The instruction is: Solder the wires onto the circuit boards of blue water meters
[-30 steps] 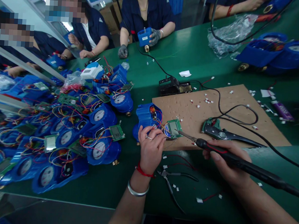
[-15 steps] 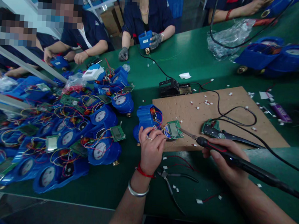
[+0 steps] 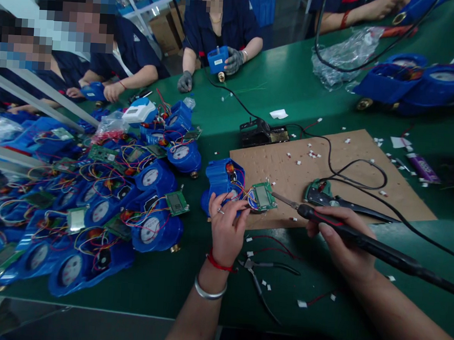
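Observation:
My right hand (image 3: 341, 243) grips a black soldering iron (image 3: 365, 240), its tip pointing left at the right edge of a green circuit board (image 3: 264, 197). Whether the tip touches the board is too fine to tell. The board carries a grey display and lies on the left part of the cardboard (image 3: 386, 200). Coloured wires run from it to a blue meter housing (image 3: 222, 177). My left hand (image 3: 227, 226) is at the board's lower left, thumb and forefinger close together beside the wires; what they pinch is too small to make out.
Several blue meters (image 3: 154, 227) with loose boards and wires crowd the left. A soldering iron stand (image 3: 263, 134) is behind the cardboard. A green-black hand tool (image 3: 340, 200) lies on it. Pliers (image 3: 257, 272) and small white connectors lie nearby. Co-workers (image 3: 223, 31) sit across the table.
My left hand's fingers have spread and shifted slightly beside the wires. The soldering iron stays near the board's right edge. The whole view has shifted slightly.

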The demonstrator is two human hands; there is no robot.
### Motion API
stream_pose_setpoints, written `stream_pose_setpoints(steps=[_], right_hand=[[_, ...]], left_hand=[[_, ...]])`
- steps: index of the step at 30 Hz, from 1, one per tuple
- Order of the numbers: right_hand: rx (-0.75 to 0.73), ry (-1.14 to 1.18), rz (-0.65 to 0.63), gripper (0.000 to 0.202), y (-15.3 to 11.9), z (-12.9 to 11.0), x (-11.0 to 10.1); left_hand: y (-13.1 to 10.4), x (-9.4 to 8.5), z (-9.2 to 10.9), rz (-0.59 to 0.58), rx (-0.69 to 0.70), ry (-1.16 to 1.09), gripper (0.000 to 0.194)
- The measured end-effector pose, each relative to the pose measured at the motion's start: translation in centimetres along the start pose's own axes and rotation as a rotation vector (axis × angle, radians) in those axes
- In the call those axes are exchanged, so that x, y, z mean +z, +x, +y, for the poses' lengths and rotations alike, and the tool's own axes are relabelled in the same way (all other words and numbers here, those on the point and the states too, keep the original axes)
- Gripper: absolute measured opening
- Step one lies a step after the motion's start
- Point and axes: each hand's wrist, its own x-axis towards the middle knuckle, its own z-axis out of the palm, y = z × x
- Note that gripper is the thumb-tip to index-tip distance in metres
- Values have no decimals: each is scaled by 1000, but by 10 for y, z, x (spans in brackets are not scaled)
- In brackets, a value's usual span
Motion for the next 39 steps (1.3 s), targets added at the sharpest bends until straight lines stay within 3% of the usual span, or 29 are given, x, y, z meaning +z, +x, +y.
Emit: stream_pose_setpoints(steps=[13,39], right_hand=[[6,20,-44,27,1,-2,0],[37,-96,-162,17,2,2,-2]], left_hand=[[1,7,9,-82,25,145,10],[2,8,10,-68,6,135,9]])
